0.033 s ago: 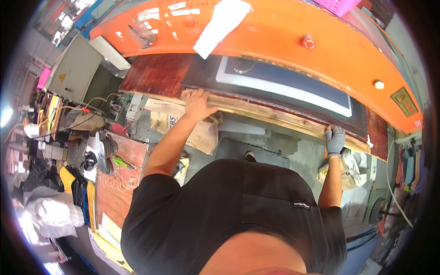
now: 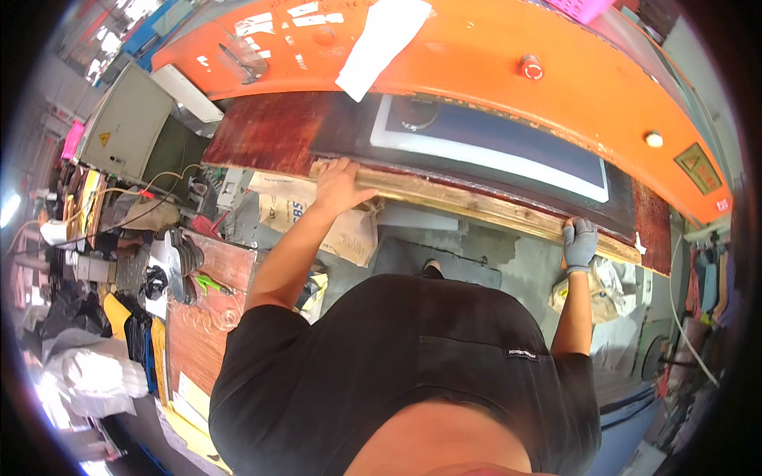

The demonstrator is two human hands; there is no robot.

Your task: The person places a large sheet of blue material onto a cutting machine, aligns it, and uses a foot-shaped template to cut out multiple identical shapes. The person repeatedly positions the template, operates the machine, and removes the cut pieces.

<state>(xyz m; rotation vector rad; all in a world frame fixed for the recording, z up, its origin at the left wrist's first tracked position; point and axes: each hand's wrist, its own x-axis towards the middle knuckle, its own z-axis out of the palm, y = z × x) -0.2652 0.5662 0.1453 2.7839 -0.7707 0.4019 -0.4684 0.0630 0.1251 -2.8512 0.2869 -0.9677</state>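
Two hands are on one long wooden bar (image 2: 476, 205), which runs from just past the left grip (image 2: 339, 189) to a little beyond the right grip (image 2: 580, 244), along the near edge of one dark red board (image 2: 266, 131). The left grip is bare, its fingers laid over the bar and its thumb spread to the right; whether it closes underneath I cannot tell. The right grip wears one grey glove and is narrow, fingers bent over the bar and holding it.

Beyond both grips, one dark sheet with a white border (image 2: 488, 163) lies on the board. Farther off stands one orange machine beam (image 2: 468, 67) carrying two knobs, one red (image 2: 532, 67) and one pale (image 2: 653, 140), both ahead of the right grip. One white paper piece (image 2: 383, 47) hangs on the beam, ahead of the left grip.

Below the left grip is one brown paper sack (image 2: 317, 224); below the right grip, one pale bag (image 2: 607, 295). Left of and nearer than the left grip is one reddish table (image 2: 194, 341), with one green tool (image 2: 209, 282) on it.
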